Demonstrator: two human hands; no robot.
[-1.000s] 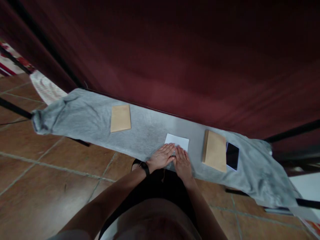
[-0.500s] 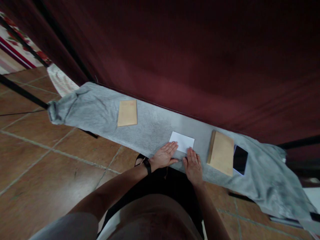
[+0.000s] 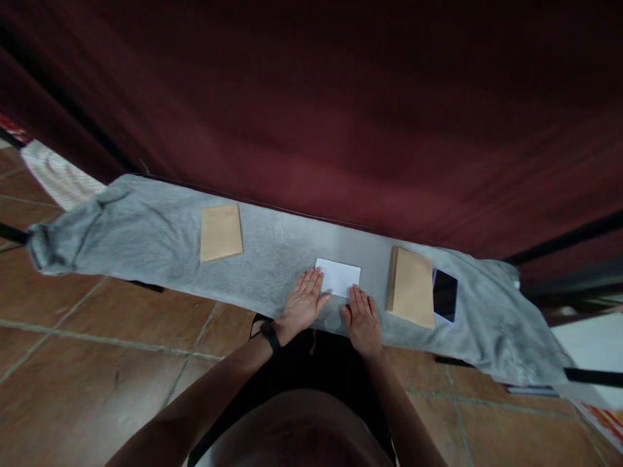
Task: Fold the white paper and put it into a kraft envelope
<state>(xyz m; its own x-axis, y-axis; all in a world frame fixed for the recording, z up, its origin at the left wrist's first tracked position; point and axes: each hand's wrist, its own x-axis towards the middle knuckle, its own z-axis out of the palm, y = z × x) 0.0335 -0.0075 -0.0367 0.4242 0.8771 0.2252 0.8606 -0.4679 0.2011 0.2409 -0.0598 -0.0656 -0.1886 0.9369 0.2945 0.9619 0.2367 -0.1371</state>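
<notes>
A white sheet of paper [image 3: 339,275] lies flat on the grey cloth, its long side across my view. My left hand [image 3: 304,299] rests flat with fingers stretched out, fingertips at the paper's left edge. Against the lower right corner lies my right hand [image 3: 363,322], also flat, its thumb a little apart from the fingers. To the right is a stack of brown envelopes [image 3: 413,287]. A thinner brown envelope or small pile [image 3: 220,233] lies off to the left.
Grey cloth [image 3: 272,259] covers a long narrow bench or table. A dark-screened phone [image 3: 444,296] lies right of the stack. Behind the bench hangs a dark red curtain [image 3: 311,143]. Black poles [image 3: 579,235] stand at the sides, over a tiled floor [image 3: 121,363].
My view has turned a little, so the bench and everything on it appear shifted left. Both hands stay at the paper, the left now lying slightly more along its left edge.
</notes>
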